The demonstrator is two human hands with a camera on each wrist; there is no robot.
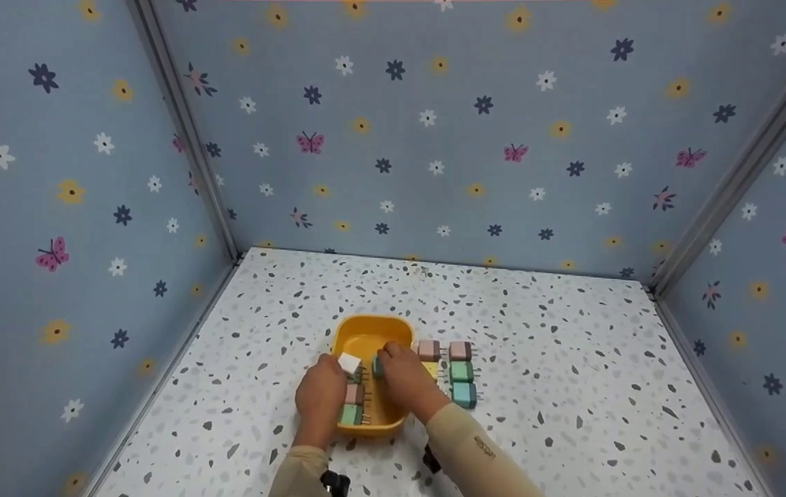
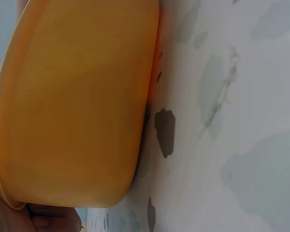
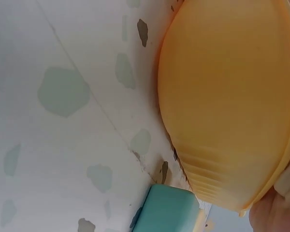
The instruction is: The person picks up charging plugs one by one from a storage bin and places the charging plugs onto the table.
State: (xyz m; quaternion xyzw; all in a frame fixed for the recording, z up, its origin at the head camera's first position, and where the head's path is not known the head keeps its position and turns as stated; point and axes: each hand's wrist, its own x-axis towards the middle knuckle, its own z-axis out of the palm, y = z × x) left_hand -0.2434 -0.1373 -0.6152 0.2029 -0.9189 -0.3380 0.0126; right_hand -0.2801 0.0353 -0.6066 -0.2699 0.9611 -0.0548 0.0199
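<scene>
A yellow plastic basin (image 1: pixel 374 324) stands on the speckled table. At its left rim my left hand (image 1: pixel 320 395) grips, with fingers showing under the rim in the left wrist view. A tilted white block (image 1: pixel 349 363) is right beside its fingertips. Inside, a pink plug adapter (image 1: pixel 353 394) and a green plug adapter (image 1: pixel 351 415) line the left side, prongs to the right. My right hand (image 1: pixel 403 376) reaches over the right rim and pinches a teal plug adapter (image 1: pixel 377 366) inside the basin; the palm hides part of the rim.
Right of the basin, several plug adapters stand in rows: two pink ones (image 1: pixel 460 351), a green one (image 1: pixel 461 371), a teal one (image 1: pixel 464 395) and a partly hidden yellow one (image 1: pixel 431 369). Flower-patterned walls (image 1: pixel 434 138) enclose the table's back and sides.
</scene>
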